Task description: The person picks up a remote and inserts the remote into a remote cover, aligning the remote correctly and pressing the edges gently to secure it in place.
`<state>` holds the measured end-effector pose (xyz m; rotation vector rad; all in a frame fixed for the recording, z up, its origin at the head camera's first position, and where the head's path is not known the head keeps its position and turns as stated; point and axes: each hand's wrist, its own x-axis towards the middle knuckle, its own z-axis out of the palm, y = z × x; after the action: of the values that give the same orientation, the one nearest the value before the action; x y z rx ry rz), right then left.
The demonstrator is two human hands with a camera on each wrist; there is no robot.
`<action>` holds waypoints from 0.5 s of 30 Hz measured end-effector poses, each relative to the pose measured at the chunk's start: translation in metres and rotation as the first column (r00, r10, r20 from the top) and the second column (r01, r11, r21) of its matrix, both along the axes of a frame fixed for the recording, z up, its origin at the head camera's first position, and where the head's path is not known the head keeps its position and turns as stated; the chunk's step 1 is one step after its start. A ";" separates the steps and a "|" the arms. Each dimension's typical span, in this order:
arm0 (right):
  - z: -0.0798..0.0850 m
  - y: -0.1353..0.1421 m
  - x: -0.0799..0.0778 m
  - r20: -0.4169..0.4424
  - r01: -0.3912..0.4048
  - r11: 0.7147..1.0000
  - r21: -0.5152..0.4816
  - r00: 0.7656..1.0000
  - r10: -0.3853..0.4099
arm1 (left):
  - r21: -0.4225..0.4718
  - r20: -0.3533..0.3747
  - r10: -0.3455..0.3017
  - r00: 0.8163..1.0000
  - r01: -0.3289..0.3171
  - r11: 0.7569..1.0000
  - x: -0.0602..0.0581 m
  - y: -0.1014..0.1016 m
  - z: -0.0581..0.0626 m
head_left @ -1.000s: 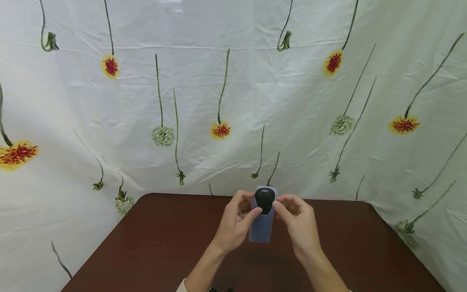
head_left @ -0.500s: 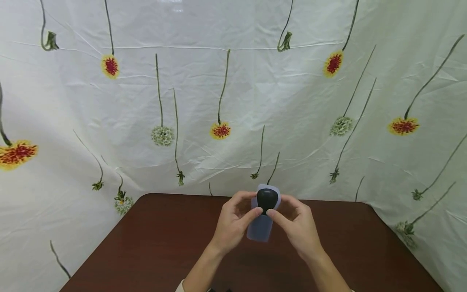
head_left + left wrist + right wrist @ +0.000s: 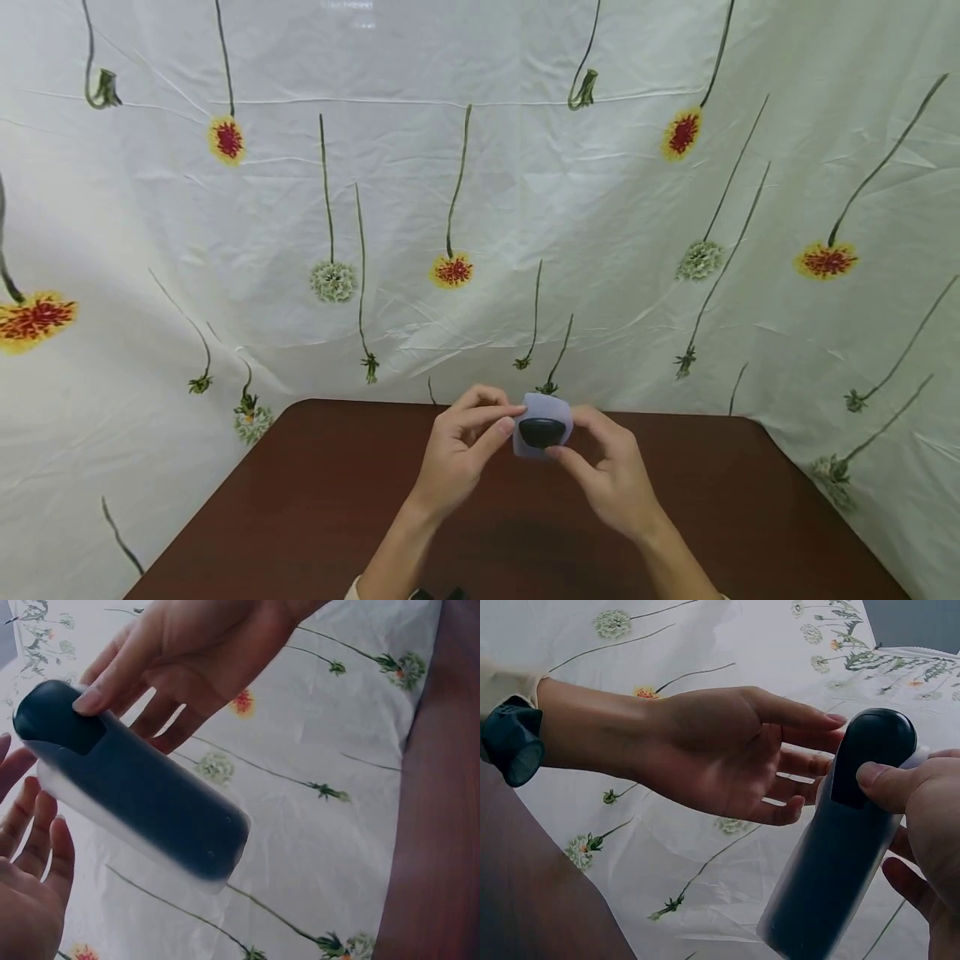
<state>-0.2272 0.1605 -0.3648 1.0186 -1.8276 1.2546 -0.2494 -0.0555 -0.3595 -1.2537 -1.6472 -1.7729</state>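
In the head view, a dark, round-ended object (image 3: 542, 432) in a frosted translucent sleeve (image 3: 546, 407) is held above the table; its kind is unclear. My right hand (image 3: 618, 479) grips it, thumb on the dark part and fingers behind. The right wrist view shows that thumb pressed below the rounded end of the dark object (image 3: 877, 735). On the other side is my left hand (image 3: 453, 454), its fingers loosely extended at the sleeve's edge. In the left wrist view, the left hand's fingers (image 3: 34, 832) lie close by the sleeve; whether they touch cannot be told.
A dark reddish-brown table (image 3: 337, 500) lies under the hands. Behind it hangs a pale flower-printed cloth (image 3: 480, 183). Small black items (image 3: 438, 594) show at the bottom edge of the head view. A dark band (image 3: 514, 740) is on the left wrist.
The object has tilted, so it looks shorter in the head view, and has lowered slightly. My left thumb has come off the dark part and that hand has shifted left. The right hand keeps its grip.
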 end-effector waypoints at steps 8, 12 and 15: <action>-0.003 -0.001 -0.004 -0.244 0.012 0.998 0.070 0.970 0.005 | -0.050 0.143 -0.153 0.978 0.162 0.986 0.003 -0.011 0.008; -0.004 -0.002 -0.004 -0.323 0.065 0.992 0.104 0.946 -0.029 | -0.074 0.197 -0.199 0.960 0.217 0.973 0.004 -0.015 0.011; -0.004 -0.004 -0.004 -0.388 0.083 0.989 0.121 0.921 -0.030 | -0.092 0.201 -0.204 0.958 0.226 0.970 0.004 -0.020 0.013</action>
<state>-0.2316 0.1564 -0.3684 1.1837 -1.6338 0.8309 -0.2455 -0.0752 -0.3466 -1.3991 -1.7974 -2.0075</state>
